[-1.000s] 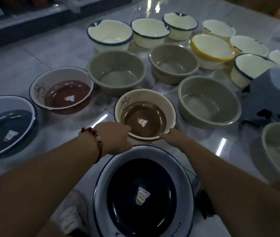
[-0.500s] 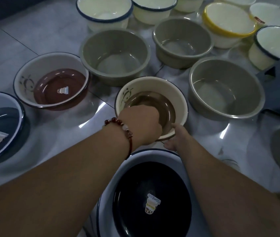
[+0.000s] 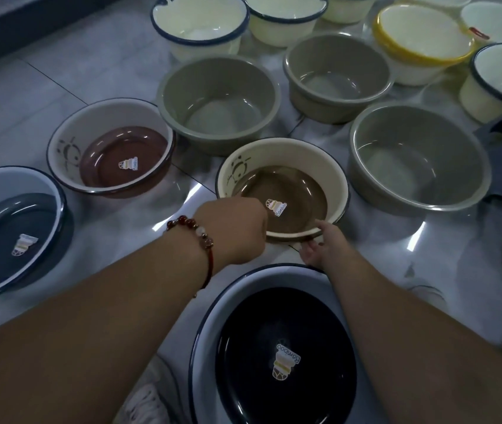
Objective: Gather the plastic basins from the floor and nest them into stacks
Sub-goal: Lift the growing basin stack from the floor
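Cream basin (image 3: 334,175) had tan-brown bottom, dark rim, dark panda-like motif on wall. Pale basin (image 3: 69,133) beside it: reddish-brown bottom, same motif. Nearest basin (image 3: 210,316): white wall, black bottom, blue-black rim. Grey-blue basin (image 3: 50,191) at left. 3 olive-grey basins (image 3: 271,87) plain. Yellow-rimmed basin (image 3: 380,41) cream. Floor (image 3: 44,96) pale grey marbled tile. Bracelet (image 3: 191,229) had dark red beads.

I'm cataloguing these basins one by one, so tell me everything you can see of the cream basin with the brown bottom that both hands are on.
The cream basin is round, glossy and plastic-looking, with a thin dark rim, a brown inner bottom bearing a small sticker, and a dark panda-like drawing on its inner wall. It sits upright and empty on the pale tiled floor, just beyond the black-bottomed basin. The left hand grips its near rim; the right hand touches the near-right rim, thumb on the edge.
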The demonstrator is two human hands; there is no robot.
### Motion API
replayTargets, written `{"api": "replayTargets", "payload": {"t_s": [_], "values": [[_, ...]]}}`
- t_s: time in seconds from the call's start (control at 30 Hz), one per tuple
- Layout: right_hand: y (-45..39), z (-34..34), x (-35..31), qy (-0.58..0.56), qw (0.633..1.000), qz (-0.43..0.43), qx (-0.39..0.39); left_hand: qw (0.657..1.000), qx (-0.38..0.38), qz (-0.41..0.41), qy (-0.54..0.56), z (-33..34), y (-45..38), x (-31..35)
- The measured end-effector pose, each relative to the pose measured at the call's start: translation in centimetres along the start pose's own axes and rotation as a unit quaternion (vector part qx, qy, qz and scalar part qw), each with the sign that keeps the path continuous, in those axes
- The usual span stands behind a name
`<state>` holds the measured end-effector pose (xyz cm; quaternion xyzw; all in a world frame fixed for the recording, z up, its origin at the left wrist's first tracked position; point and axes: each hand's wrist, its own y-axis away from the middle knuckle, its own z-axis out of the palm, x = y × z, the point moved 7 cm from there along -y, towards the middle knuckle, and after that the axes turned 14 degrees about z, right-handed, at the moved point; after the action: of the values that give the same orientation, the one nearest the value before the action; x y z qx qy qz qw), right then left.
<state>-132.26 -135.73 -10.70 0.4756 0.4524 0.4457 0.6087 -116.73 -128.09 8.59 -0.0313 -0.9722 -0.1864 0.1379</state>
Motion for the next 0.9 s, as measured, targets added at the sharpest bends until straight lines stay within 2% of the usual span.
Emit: {"api": "replayTargets", "payload": {"t_s": [0.07,0.27,0.57,0.9], "values": [[0.4,0.8,-0.4,0.013,1.000,-0.017,0.008,1.000,-0.004,-0.004,0.014,0.0,0.4,-0.6],[3.5,-1.0,-2.4,0.058,0.992,-0.032,0.104,1.000,-0.021,-0.012,0.005,-0.4,2.4,-1.8],[13.2,-5.2,-3.9,0.084,0.988,-0.100,0.079,0.999,-0.025,-0.021,-0.026,-0.5,7.3,-2.3],[22.8,-13.0,-2.8,0.152,0.973,-0.156,0.073,0.999,-0.001,-0.024,0.022,1.2,13.2,-0.9]]}}
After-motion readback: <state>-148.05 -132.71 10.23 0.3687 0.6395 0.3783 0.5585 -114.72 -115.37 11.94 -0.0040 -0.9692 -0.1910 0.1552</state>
